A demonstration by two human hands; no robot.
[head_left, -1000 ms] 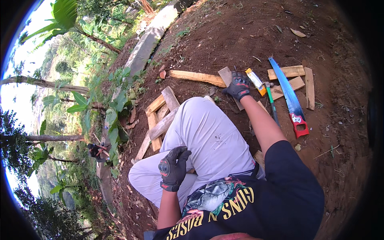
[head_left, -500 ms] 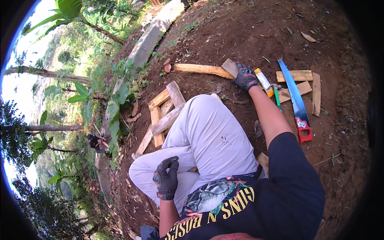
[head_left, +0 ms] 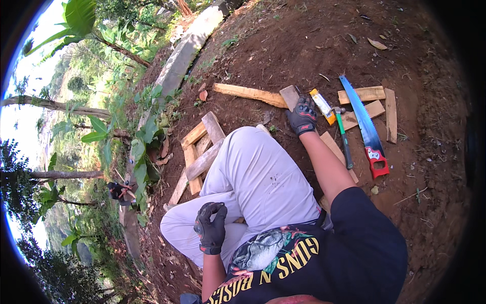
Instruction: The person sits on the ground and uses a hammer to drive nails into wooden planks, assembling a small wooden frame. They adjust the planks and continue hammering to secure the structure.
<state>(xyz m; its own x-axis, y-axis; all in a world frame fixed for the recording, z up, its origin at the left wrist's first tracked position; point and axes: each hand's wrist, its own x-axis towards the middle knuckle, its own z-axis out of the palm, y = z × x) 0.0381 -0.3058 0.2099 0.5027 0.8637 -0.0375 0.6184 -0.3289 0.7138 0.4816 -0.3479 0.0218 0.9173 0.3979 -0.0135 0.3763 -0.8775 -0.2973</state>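
Big yellow letters point(head_left: 304, 253) run across the black shirt point(head_left: 349, 248). A small red mark point(head_left: 305, 127) sits at the wrist of the gloved right hand point(head_left: 302, 114), another on the left hand point(head_left: 210, 227); maybe they are letters, but too tiny to read.

The black T-shirt point(head_left: 364, 253) has a short, plain right sleeve point(head_left: 349, 210); across the T-shirt's front runs a printed picture point(head_left: 263, 256) in grey and white with touches of pink and green, and beside it, on the same T-shirt, large yellow lettering point(head_left: 288, 268); beyond the T-shirt's hem come pale grey, creased trousers point(head_left: 258, 167), specked with small dark spots point(head_left: 274, 179); apart from the T-shirt, the left hand point(head_left: 210, 228) and right hand point(head_left: 304, 114) wear black gloves with moulded knuckle guards, red accents and a small red marking at each cuff.
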